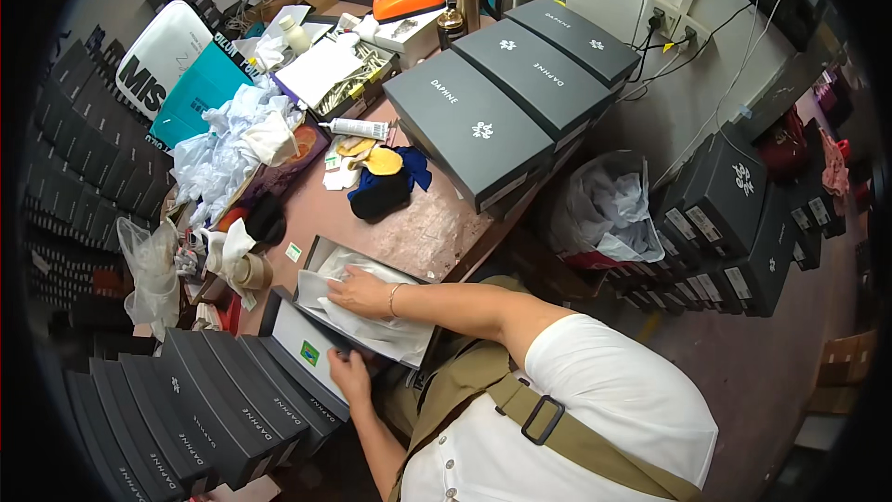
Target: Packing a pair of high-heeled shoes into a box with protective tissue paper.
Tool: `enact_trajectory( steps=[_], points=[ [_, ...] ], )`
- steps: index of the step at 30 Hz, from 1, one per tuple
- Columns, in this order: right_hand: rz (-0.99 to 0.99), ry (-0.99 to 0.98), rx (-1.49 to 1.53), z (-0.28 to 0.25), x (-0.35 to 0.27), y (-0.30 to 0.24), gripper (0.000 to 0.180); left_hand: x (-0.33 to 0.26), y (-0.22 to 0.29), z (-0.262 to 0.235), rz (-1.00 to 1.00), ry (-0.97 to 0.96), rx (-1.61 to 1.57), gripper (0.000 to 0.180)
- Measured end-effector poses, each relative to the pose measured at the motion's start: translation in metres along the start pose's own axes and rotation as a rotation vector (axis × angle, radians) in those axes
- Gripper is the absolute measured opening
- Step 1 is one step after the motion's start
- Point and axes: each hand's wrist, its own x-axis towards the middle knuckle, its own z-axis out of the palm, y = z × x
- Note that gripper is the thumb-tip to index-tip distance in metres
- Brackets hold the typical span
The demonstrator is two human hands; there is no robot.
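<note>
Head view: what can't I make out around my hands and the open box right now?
All in the head view:
- Contents of the open box: hidden by white tissue and the right hand.
- Left hand on the lid: too small to tell gripping from touching.
- Green sticker: details too small.
- Row of dark boxes: outer end lost in the lens's dark rim.

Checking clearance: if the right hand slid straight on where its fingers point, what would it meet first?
The right hand would probably first push into the white paper under it, then the open box's end wall; depth is unclear.
</note>
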Motion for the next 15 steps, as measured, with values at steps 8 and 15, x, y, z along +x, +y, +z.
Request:
enact_trajectory(
  steps=[8,15],
  points=[
    [0.322,0.382,0.852,-0.084,-0.056,-0.003,0.060,-0.048,0.144,-0.120,0.110,-0.058,-1.095,0.031],
    [0.656,-0.027,0.933,-0.102,-0.098,0.073,0.048,-0.038,0.099,-0.005,0.186,-0.051,-0.285,0.068]
  ],
)
